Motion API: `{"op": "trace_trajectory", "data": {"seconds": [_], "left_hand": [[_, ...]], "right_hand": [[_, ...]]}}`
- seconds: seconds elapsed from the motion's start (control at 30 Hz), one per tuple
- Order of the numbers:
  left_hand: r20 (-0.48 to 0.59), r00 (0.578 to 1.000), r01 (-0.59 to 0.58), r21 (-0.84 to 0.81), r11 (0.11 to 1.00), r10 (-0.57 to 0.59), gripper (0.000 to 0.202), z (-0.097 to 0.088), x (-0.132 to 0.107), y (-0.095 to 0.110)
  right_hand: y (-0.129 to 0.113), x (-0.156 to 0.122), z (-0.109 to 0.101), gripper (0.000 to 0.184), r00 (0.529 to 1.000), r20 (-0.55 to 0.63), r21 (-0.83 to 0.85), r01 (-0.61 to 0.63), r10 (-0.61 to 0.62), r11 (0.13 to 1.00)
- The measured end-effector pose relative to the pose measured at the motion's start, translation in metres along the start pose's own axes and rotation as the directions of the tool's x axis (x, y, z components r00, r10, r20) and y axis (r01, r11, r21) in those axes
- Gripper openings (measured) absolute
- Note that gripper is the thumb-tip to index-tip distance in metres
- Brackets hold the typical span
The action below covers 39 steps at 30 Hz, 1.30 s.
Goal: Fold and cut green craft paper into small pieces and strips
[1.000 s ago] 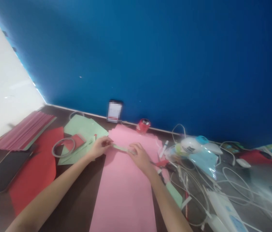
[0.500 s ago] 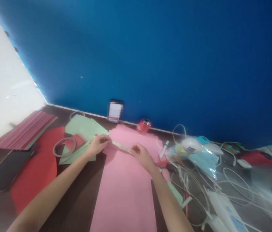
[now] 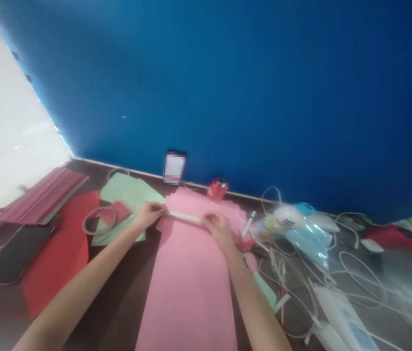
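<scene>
A narrow pale strip of tape (image 3: 184, 216) stretches nearly straight between my two hands, over a long pink paper sheet (image 3: 191, 282). My left hand (image 3: 150, 213) pinches its left end at the sheet's left side. The right end is pinched in my right hand (image 3: 217, 225). Whether the tape touches the paper I cannot tell. Beyond it lie more pink sheets (image 3: 194, 199). Left of my left hand, a thin grey ring (image 3: 99, 221) that looks like a tape roll rests on pale green paper (image 3: 128, 190) and red paper (image 3: 65, 253).
A red can (image 3: 217, 189) and a small propped-up screen (image 3: 174, 168) stand near the blue wall. Folded pink paper (image 3: 41, 197) and a dark phone (image 3: 15, 253) lie left. To the right are a marker (image 3: 249, 222), tangled white cables, a plastic packet (image 3: 310, 239) and a power strip (image 3: 341, 312).
The strip of tape has gone from slanted and slightly twisted to flatter and more level. My right hand has risen a little; my left hand has barely shifted.
</scene>
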<state>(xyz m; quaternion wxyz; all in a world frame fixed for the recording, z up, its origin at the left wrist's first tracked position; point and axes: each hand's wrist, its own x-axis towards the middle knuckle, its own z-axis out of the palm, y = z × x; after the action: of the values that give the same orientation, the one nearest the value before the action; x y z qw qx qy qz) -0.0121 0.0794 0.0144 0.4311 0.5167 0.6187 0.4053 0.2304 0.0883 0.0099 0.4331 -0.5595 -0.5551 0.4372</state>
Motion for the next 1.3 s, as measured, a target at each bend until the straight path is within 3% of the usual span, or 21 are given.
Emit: {"op": "trace_trajectory", "data": {"seconds": [0.2, 0.37, 0.57, 0.9, 1.17, 1.3], "left_hand": [[-0.076, 0.995, 0.074, 0.077, 0.994, -0.068, 0.026, 0.004, 0.002, 0.004], [-0.017, 1.000, 0.022, 0.335, 0.942, -0.018, 0.018, 0.004, 0.005, 0.004], [0.054, 0.999, -0.026, 0.484, 0.874, 0.000, 0.019, 0.004, 0.007, 0.005], [0.107, 0.994, -0.049, 0.523, 0.851, -0.009, 0.025, 0.006, 0.017, 0.000], [0.130, 0.992, -0.085, 0.694, 0.715, -0.008, 0.028, 0.008, 0.019, 0.001], [0.122, 0.992, -0.068, 0.677, 0.732, -0.020, 0.024, 0.010, 0.018, -0.001]], "right_hand": [[0.004, 0.001, 0.001, 0.024, 0.999, -0.036, -0.014, 0.032, -0.033, 0.999], [0.006, 0.000, 0.002, 0.021, 0.996, -0.069, -0.049, 0.060, -0.064, 0.997], [0.009, -0.001, 0.005, 0.022, 0.993, -0.084, -0.044, 0.080, -0.084, 0.996], [0.013, -0.002, 0.003, 0.020, 0.988, -0.112, -0.049, 0.099, -0.104, 0.994], [0.019, -0.004, 0.010, 0.017, 0.985, -0.094, -0.138, 0.128, -0.141, 0.982], [0.026, -0.006, 0.010, 0.019, 0.981, -0.105, -0.187, 0.144, -0.165, 0.972]]}}
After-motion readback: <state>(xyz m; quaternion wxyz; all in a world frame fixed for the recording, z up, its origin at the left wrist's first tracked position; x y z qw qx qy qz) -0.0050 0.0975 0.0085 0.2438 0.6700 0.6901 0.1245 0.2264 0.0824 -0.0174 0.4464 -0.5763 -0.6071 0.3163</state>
